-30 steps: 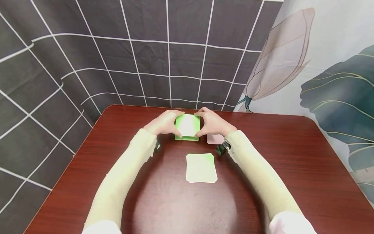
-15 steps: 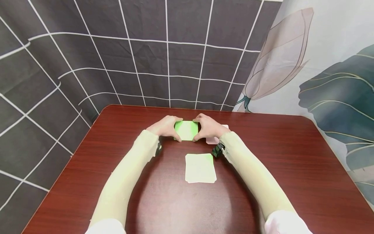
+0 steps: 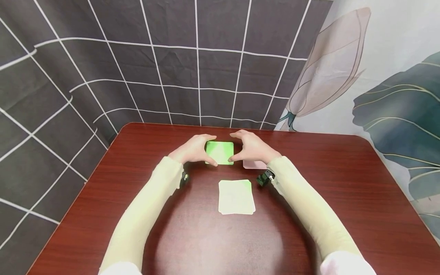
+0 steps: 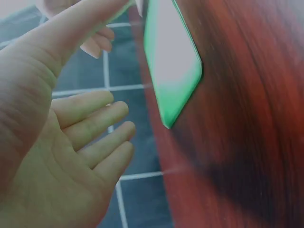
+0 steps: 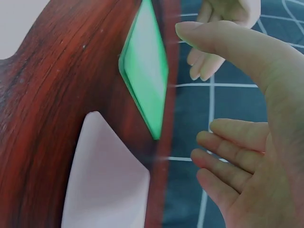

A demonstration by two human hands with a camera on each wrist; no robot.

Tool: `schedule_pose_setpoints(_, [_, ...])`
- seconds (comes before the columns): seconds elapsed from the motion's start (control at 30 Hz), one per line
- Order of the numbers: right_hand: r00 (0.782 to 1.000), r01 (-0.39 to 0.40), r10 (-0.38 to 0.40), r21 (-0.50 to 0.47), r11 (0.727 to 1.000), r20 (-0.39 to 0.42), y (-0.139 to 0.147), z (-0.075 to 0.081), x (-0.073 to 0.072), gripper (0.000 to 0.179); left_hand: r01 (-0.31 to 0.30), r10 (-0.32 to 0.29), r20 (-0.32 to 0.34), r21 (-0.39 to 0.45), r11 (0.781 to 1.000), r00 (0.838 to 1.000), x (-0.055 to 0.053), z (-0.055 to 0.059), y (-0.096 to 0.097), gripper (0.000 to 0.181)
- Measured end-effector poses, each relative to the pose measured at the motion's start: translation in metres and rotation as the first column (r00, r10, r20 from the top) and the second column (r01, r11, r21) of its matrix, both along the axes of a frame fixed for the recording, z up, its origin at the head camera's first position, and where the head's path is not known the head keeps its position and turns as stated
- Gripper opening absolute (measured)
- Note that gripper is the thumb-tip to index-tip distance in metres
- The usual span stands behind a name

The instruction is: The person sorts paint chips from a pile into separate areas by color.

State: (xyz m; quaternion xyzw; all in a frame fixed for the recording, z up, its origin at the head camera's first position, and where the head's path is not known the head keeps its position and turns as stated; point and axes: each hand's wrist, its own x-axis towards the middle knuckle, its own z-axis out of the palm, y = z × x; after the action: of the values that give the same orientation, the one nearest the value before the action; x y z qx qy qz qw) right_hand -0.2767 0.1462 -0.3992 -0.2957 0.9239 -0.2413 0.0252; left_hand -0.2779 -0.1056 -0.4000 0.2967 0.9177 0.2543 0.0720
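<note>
A small stack of green square cards (image 3: 220, 152) lies near the far edge of the table, between the two hands. My left hand (image 3: 194, 148) is at its left side, thumb and fingers spread apart. On its right side, my right hand (image 3: 254, 147) is spread in the same way. Both wrist views show straight, relaxed fingers and a gap between the palms and the green stack (image 5: 145, 66). A pink card (image 3: 253, 164) lies partly hidden under the right hand; the right wrist view shows more of this pink card (image 5: 109, 180). Nothing is held by either hand.
Nearer to me lies a loosely squared stack of pale cards (image 3: 236, 198) with a green corner showing. A dark red wooden table (image 3: 343, 183) carries everything. Behind it hang a dark gridded curtain (image 3: 172, 68) and a leaf-patterned cloth (image 3: 388, 95).
Both hands have lowered a whitish-green card onto the green stack and let go. The hands have since drawn apart, the right one moving rightward. The pale stack has stayed put.
</note>
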Motion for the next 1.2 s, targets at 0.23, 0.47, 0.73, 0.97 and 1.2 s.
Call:
schedule_pose_setpoints(0.23, [0.999,-0.005,0.003,-0.056,0.998,-0.045,0.017,0.012,0.026,0.082,-0.004,0.005,-0.021,0.064,0.998,1.0,0.033,0.004,0.008,0.104])
schedule_pose_setpoints(0.47, [0.999,-0.005,0.004,-0.035,0.999,-0.051,0.027,0.016,0.053,0.087,0.075,-0.073,-0.046,0.025,0.997,0.996,0.067,0.001,0.021,0.101])
schedule_pose_setpoints(0.73, [0.999,-0.023,0.023,0.018,1.0,-0.034,0.033,0.012,0.083,0.091,0.16,-0.16,-0.079,-0.012,0.987,0.984,0.099,-0.005,0.03,0.099])
schedule_pose_setpoints(0.97, [0.995,-0.089,0.091,0.06,0.994,-0.028,0.037,0.002,0.107,0.093,0.199,-0.204,-0.059,-0.073,0.977,0.977,0.119,-0.014,0.036,0.101])
schedule_pose_setpoints(1.2, [0.994,-0.101,0.104,0.106,0.989,-0.018,0.037,-0.01,0.126,0.095,0.189,-0.193,-0.039,-0.073,0.979,0.98,0.128,-0.017,0.037,0.101])
